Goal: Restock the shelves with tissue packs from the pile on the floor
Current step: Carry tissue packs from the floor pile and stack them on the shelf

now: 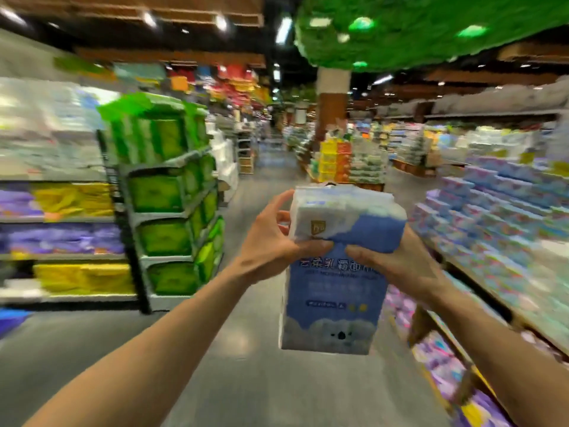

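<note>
**Both hands on one blue tissue pack, mid-aisle**

So you're standing in the middle of a supermarket aisle and holding up a tall blue-and-white tissue pack (334, 272) in front of you, upright, well off the grey floor (154, 349). It's got Chinese lettering across the middle and a little koala face near the bottom edge.

Your left hand (277, 241) is wrapping around the pack's left side, thumb pressing on the front face and the other fingers curling up along the upper left corner. Your right hand (391, 260) is gripping from the right side, thumb meeting the front just beside your left thumb, the rest of the fingers going around the back where I can't see them. Both hands are closed firmly on the pack, squeezing it in a bit at the waist.

Everything around is pretty blurry. On your right, the sloping shelves (492, 217) are carrying rows of blue and purple packs, running close beside your right forearm. On your left there's a rack of green packs (172, 192) standing at the end of a shelf run, with yellow and purple packs further left. A big green canopy (431, 29) is hanging overhead around a pillar down the aisle.
</note>
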### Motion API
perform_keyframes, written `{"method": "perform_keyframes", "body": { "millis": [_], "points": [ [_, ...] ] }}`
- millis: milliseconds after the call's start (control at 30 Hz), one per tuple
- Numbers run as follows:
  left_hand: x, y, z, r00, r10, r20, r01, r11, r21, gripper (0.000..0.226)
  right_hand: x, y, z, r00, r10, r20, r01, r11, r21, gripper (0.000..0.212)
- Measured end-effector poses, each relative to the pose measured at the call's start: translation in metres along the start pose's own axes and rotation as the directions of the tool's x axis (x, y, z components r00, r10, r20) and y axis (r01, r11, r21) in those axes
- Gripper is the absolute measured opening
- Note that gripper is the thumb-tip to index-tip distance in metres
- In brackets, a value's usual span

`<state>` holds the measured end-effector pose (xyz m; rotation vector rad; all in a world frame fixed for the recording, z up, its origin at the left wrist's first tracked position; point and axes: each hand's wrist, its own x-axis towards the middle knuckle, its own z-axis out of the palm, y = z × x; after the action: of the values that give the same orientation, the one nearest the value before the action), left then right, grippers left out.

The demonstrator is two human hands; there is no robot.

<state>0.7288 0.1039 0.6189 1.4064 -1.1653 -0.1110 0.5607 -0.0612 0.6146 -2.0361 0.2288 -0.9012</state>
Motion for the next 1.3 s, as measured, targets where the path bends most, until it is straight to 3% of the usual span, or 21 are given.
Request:
{"method": "perform_keyframes", "body": {
  "millis": [133, 267, 367, 633, 1000, 1133, 1300],
  "points": [
    [0.004, -0.021, -0.13, 0.99, -0.023, -0.141, 0.036, 0.995, 0.097, 0.093, 0.077, -0.025, 0.121, 0.992, -0.082, 0.091, 0.07, 0.99, 0.125, 0.082],
    [0.01, -0.046, -0.238, 0.949, -0.004, -0.315, 0.057, 0.986, 0.16, 0.101, 0.154, -0.044, 0.231, 0.985, -0.133, 0.108, 0.097, 0.953, 0.287, 0.069],
    [0.017, -0.075, -0.305, 0.897, 0.024, -0.441, 0.073, 0.977, 0.2, 0.096, 0.205, -0.052, 0.307, 0.971, -0.169, 0.168, 0.099, 0.927, 0.361, 0.07],
    [0.07, -0.16, -0.483, 0.786, 0.039, -0.618, 0.156, 0.953, 0.259, 0.083, 0.359, -0.064, 0.496, 0.913, -0.283, 0.292, 0.114, 0.867, 0.486, 0.066],
    [0.152, -0.234, -0.726, 0.702, 0.12, -0.702, 0.235, 0.892, 0.387, 0.052, 0.556, -0.117, 0.741, 0.79, -0.468, 0.396, 0.205, 0.811, 0.548, 0.061],
    [0.169, -0.291, -0.83, 0.717, 0.146, -0.682, 0.207, 0.889, 0.408, 0.051, 0.614, -0.113, 0.853, 0.768, -0.516, 0.379, 0.263, 0.794, 0.548, 0.059],
    [0.221, -0.356, -0.962, 0.769, 0.138, -0.625, 0.198, 0.877, 0.437, 0.058, 0.707, -0.11, 0.98, 0.803, -0.483, 0.349, 0.258, 0.81, 0.527, 0.069]
  ]
}}
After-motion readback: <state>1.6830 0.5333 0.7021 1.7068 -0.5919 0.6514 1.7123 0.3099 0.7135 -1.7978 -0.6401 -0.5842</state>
